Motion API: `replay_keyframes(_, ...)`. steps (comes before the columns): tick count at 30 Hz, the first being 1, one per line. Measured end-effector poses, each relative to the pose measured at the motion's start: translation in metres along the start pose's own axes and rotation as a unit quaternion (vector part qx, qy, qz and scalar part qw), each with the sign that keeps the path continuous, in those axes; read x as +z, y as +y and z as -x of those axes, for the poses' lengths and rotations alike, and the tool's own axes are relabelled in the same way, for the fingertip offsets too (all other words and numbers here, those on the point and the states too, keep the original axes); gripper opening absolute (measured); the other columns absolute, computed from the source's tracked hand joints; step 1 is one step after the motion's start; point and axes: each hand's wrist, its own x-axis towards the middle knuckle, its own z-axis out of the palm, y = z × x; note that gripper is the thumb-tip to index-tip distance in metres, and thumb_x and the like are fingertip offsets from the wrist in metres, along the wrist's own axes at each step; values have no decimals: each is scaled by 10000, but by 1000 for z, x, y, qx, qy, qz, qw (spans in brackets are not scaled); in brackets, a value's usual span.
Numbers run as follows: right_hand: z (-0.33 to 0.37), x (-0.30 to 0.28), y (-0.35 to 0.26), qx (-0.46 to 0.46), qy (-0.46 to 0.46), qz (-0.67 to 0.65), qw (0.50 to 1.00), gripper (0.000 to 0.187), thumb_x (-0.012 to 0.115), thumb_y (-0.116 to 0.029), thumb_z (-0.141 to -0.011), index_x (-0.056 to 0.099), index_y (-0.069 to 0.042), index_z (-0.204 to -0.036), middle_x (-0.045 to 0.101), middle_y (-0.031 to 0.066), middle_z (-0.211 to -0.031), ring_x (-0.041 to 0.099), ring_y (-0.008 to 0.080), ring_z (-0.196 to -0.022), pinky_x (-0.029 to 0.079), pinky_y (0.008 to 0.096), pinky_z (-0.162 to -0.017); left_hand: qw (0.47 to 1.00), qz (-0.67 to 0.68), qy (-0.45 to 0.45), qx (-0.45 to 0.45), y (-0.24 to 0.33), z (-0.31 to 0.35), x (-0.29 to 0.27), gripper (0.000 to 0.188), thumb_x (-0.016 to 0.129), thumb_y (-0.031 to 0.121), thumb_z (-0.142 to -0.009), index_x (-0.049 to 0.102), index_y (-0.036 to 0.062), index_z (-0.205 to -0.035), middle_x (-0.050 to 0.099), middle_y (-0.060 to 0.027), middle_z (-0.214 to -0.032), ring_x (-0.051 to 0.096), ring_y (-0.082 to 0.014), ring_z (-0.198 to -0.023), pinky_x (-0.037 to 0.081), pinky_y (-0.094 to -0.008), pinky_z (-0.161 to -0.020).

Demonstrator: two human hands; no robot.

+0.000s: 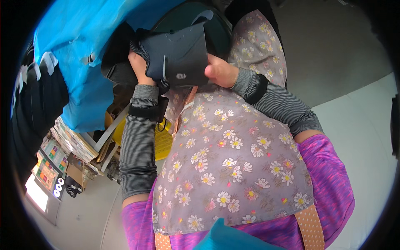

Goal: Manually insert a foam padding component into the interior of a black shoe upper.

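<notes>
A dark navy-black fabric garment piece [181, 52] is stretched between my hands in front of my chest. On it are a light grey stripe and a small pale mark, and a ribbed dark edge runs along its left side. My left hand [141, 70] is tucked into the folds at that edge; its fingers are hidden behind the cloth. At the opposite edge my right hand [221, 71] grips the cloth, thumb in front and the other fingers curled behind. More black fabric [118, 52] bunches beside my left hand.
Blue sheeting [85, 79] drapes over something on the left. Dark folded garments with white tags [39, 93] hang beside it. Behind the cloth sits a dark green rounded surface [177, 18]. A yellow object [164, 139] and a stack of papers [73, 139] lie lower left.
</notes>
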Motion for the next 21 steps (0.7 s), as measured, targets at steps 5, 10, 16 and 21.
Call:
replay_keyframes(5, -8, 10, -1, 17, 113, 292, 949, 543, 755, -281, -756, 544, 23, -1153, 607, 91, -1103, 557, 170, -1005, 434, 287, -904, 992, 56, 90, -72, -14, -1, -1, 210, 459, 95, -912, 563, -80, -964, 644, -119, -863, 597, -184, -767, 473, -295, -702)
replay_keyframes(10, -10, 6, -5, -4, 115, 222, 968, 478, 734, -234, -774, 558, 30, -1131, 617, 93, -1081, 564, 163, -979, 435, 277, -888, 983, -131, 121, -42, -2, 4, -15, 290, 429, 189, -939, 538, -80, -922, 606, -258, -803, 592, -359, -713, 455, -388, -650)
replay_keyframes(16, -18, -6, -3, -16, 107, 195, 975, 443, 710, -166, -767, 557, 23, -1137, 616, 85, -1064, 568, 178, -974, 430, 278, -886, 961, -245, 113, 58, 42, -7, -27, 283, 448, 224, -930, 546, -41, -930, 574, -269, -721, 554, -460, -715, 434, -477, -601)
replay_keyframes(21, -23, 5, -8, 25, 88, 135, 987, 390, 678, -132, -782, 567, 11, -1128, 613, 88, -1079, 575, 185, -983, 436, 301, -892, 952, -223, 165, 128, 24, -13, -37, 316, 537, 278, -899, 629, -19, -845, 595, -183, -642, 583, -334, -618, 415, -376, -546)
